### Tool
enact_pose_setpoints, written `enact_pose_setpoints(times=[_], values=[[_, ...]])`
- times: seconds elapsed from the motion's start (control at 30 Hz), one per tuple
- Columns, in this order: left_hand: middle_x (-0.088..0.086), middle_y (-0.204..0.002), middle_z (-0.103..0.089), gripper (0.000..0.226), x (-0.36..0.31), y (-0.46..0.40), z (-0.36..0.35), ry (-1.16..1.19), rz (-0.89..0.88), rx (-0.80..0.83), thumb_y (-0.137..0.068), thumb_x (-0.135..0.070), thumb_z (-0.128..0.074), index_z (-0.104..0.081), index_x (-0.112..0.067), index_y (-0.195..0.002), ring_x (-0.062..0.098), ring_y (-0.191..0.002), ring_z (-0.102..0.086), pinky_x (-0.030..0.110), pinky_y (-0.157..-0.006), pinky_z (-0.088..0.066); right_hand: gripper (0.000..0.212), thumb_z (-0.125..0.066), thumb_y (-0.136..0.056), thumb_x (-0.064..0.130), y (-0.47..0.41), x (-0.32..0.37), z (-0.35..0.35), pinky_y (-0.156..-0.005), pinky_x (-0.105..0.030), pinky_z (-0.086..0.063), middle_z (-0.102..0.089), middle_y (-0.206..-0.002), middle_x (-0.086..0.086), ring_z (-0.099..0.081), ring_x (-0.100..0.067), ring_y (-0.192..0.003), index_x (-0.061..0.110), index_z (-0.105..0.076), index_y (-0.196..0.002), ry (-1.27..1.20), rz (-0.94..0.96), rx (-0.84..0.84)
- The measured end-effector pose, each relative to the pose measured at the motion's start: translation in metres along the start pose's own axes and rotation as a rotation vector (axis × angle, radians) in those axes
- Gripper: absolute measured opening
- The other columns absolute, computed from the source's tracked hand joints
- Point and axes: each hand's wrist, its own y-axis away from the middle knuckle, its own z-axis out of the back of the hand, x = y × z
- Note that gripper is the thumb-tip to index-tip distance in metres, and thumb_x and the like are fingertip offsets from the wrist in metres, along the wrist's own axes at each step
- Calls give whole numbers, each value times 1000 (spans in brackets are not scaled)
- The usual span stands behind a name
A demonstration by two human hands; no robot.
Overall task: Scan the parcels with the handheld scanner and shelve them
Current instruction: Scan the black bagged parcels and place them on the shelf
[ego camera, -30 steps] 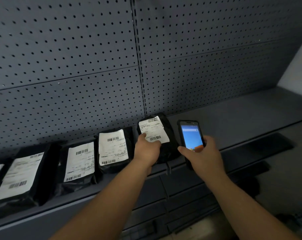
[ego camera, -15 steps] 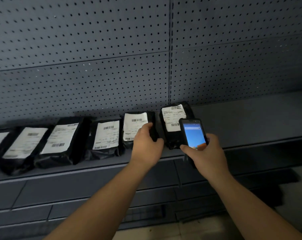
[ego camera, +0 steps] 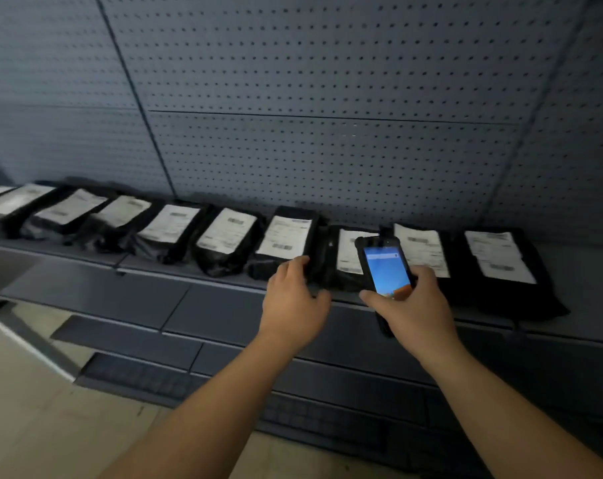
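Scanner [ego camera: 384, 269] before shelved parcels [ego camera: 286, 236]

- Parcel storeroom or depot.
- Grey pegboard back wall [ego camera: 327, 98].
- Long metal shelf [ego camera: 155, 271] carrying a row of labelled black parcels [ego camera: 224, 236].
- Tiled floor [ego camera: 27, 409].

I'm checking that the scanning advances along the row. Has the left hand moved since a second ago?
Yes. The left hand has moved leftward along the shelf: from the end parcel to a parcel three places left.
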Motion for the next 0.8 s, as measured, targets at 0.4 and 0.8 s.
enact_pose_setpoints(times=[0.4, 0.8], values=[[-1, -161, -35, 69, 201, 71, 178, -230, 393, -263, -95, -41, -61, -33, -30, -158, 29, -147, -35, 51, -116, -40, 76, -92, -72, 45, 80, 111, -236, -69, -32, -48, -65, -96, 8, -64, -9, -85, 24, -49, -131, 63, 188, 460], [-2, -163, -30, 68, 354, 98, 288, -377, 792, -424, -99, -44, -55, -27, -28, -160, 25, -150, -30, 46, -119, -36, 75, -90, -71, 51, 107, 194, -460, -69, -38, -58, -62, -98, 5, -64, -13, -84, 29, -45, -127, 159, 423, 904]])
